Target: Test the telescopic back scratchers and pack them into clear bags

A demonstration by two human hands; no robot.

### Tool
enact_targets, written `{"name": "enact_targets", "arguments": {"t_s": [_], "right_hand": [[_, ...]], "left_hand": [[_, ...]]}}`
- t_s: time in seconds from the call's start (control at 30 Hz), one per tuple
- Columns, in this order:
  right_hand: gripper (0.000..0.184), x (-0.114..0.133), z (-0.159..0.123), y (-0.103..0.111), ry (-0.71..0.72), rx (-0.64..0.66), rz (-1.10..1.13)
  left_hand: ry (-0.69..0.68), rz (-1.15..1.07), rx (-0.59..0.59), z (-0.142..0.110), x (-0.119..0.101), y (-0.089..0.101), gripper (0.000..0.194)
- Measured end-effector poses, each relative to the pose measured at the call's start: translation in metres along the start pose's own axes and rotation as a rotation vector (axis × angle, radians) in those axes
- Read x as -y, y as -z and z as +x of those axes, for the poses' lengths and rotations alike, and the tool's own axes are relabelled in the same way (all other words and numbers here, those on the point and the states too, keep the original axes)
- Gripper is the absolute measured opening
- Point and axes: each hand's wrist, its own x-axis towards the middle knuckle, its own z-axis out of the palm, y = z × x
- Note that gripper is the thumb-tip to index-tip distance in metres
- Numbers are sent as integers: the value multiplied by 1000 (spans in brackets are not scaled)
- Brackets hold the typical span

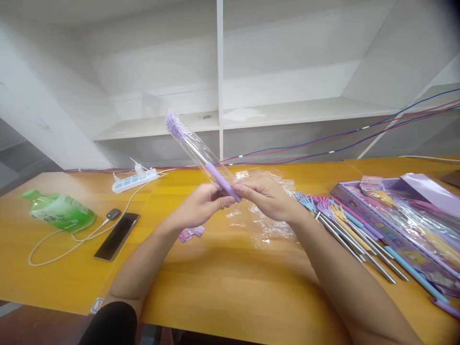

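A purple back scratcher (pixel 215 173) with a claw-shaped head sits inside a clear plastic sleeve (pixel 196 146) and points up and to the left above the yellow table (pixel 230 287). My left hand (pixel 201 203) is closed round the handle end of the sleeved scratcher. My right hand (pixel 268 195) pinches the same bottom end from the right. Both hands meet over the middle of the table.
Several loose clear sleeves (pixel 266 225) lie under my hands. Several unwrapped scratchers (pixel 345 225) and a purple box (pixel 406 225) fill the right side. Small pink labels (pixel 190 233), a phone (pixel 117 235), a green bottle (pixel 59 215) and a power strip (pixel 134 180) lie at left.
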Motion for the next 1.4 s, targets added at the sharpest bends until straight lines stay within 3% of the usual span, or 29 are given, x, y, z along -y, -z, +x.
{"name": "enact_targets", "arguments": {"t_s": [0.27, 0.43, 0.63, 0.77, 0.87, 1.03, 1.4], "right_hand": [[59, -13, -1, -1, 58, 5, 29], [59, -11, 0, -2, 85, 33, -63], [64, -10, -3, 5, -5, 95, -163], [61, -6, -2, 7, -53, 12, -214], [51, -3, 0, 1, -122, -29, -145], [39, 0, 2, -11, -268, 56, 187], [51, 0, 6, -11, -328, -16, 363]], "left_hand": [[-43, 269, -45, -1, -7, -1, 30], [-49, 305, -58, -1, -8, -2, 27], [-47, 317, -51, -1, -7, 1, 23], [-26, 392, 9, -2, -10, 4, 23], [5, 457, 96, -3, -13, 3, 20], [103, 529, 217, -3, -17, 0, 26], [-109, 545, 257, -3, -14, 10, 27]]}}
